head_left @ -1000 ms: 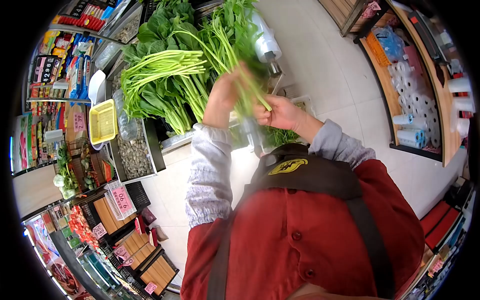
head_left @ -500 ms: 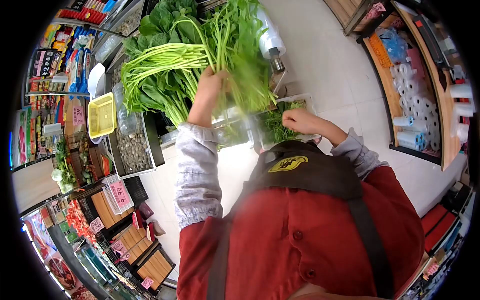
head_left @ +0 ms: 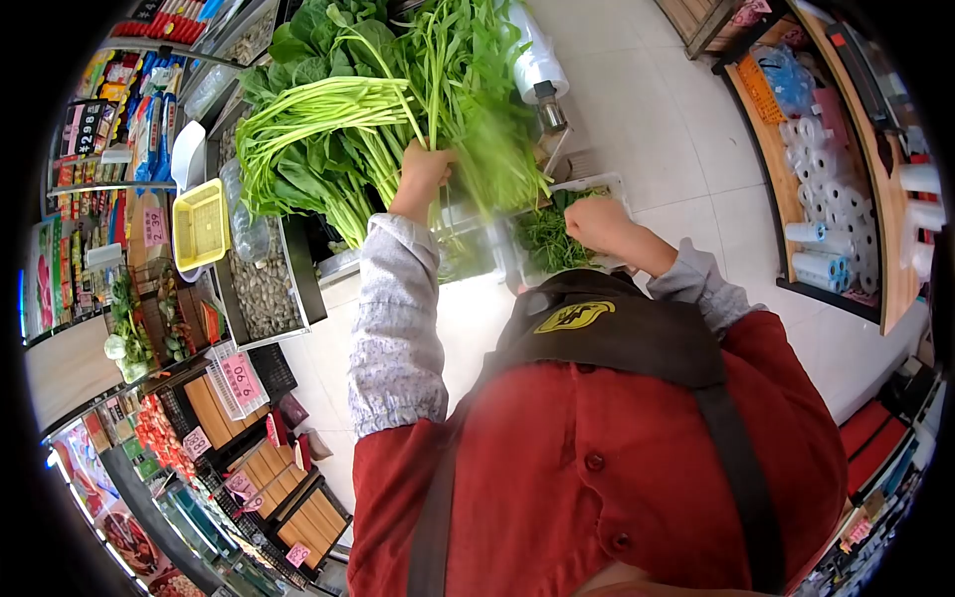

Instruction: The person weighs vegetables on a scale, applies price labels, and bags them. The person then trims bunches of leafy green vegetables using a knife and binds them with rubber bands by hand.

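Observation:
My left hand (head_left: 424, 177) is closed around stalks of leafy greens (head_left: 438, 90) in the vegetable display. Pale-green thin stems (head_left: 328, 109) lie sideways beside it, over broader dark leaves (head_left: 308, 45). My right hand (head_left: 597, 223) is closed, fingers curled down, over a white crate (head_left: 619, 185) of small cut greens (head_left: 545, 239). What its fingers hold, if anything, is hidden. A blurred patch covers part of the leaves between my hands.
A roll of clear plastic bags (head_left: 537, 55) stands at the display's right side. Left are a yellow basket (head_left: 202, 231) and a tray of shellfish (head_left: 264, 298). A wooden shelf (head_left: 761, 169) with bag rolls stands on the right, beyond the tiled floor (head_left: 647, 119).
My left hand stays on the stalks and has shifted slightly. The right hand has moved a little up over the crate, showing more of the small greens. The view has shifted slightly.

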`<state>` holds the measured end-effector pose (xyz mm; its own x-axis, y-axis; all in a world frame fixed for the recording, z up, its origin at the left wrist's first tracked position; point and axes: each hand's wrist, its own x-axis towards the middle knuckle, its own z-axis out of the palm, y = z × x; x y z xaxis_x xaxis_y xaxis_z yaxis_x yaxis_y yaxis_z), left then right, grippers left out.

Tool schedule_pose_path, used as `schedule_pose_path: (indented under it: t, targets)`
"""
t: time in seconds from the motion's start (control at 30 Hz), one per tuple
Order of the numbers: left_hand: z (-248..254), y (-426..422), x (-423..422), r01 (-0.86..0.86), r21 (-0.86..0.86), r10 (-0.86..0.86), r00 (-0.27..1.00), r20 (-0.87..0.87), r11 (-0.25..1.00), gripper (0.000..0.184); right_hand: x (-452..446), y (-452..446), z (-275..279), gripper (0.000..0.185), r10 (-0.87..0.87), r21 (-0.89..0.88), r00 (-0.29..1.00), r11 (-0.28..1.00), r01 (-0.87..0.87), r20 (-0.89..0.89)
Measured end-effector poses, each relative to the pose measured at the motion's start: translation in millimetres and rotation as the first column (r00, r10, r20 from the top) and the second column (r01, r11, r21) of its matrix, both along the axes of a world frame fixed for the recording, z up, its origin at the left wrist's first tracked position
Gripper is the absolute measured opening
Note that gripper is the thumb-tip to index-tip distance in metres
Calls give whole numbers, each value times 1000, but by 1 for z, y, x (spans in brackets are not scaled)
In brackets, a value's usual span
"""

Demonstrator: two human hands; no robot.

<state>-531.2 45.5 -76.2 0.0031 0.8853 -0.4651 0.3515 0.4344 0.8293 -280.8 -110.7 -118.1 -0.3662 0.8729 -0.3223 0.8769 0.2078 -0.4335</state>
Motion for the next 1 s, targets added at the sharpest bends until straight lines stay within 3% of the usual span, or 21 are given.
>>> schedule_pose_path:
  t: [0.07, 0.1, 0.17, 0.3, 0.37, 0.4, 0.5, 0.57, 0.67, 0.8, 0.87, 1.0]
  targets:
    - [0, 2, -2, 11, 1, -11, 1000, -26, 1000, 41, -6, 10, 38, 20, -58, 84, 974, 993, 78, -218]
    - [3, 1, -3, 24, 0, -24, 998, -53, 1000, 44, -12, 16, 45, 20, -55, 84, 974, 994, 74, -219]
    - [7, 0, -1, 43, 6, -42, 997, -63, 999, 54, -28, 35, 55, 21, -127, 7, 876, 989, 147, -465]
    - [26, -4, 6, 45, 48, -42, 997, -59, 998, 73, -71, 77, 60, 27, -105, 199, 856, 951, 234, -506]
    - [41, -7, 6, 36, 37, -41, 990, 132, 999, 82, -91, 99, 37, 27, -218, -9, 769, 964, 267, -601]
    - [38, -5, 2, 40, 36, -45, 984, 173, 999, 86, -98, 107, 23, 27, -215, -7, 767, 964, 265, -604]
    - [44, -7, 2, 32, 72, -47, 976, 213, 997, 87, -108, 117, 7, 26, -204, -82, 677, 975, 208, -707]
    - [41, -8, 0, 33, 87, -50, 978, 201, 996, 82, -107, 114, 10, 22, -373, -313, 498, 928, 204, -783]
    - [35, -7, -4, -8, 65, -8, 973, 232, 998, 75, -99, 107, 23, 22, -519, -447, 420, 855, 264, -744]
    - [32, -5, -5, 15, 58, -25, 983, 184, 998, 60, -92, 116, 34, 22, -525, -481, 471, 848, 222, -709]
    - [30, -4, -2, 15, 58, -24, 988, 154, 998, 56, -94, 124, 35, 22, -619, -594, 397, 779, 201, -678]
    - [34, -8, 2, 22, 88, -36, 988, 152, 996, 55, -96, 128, 37, 23, -584, -542, 384, 810, 223, -715]
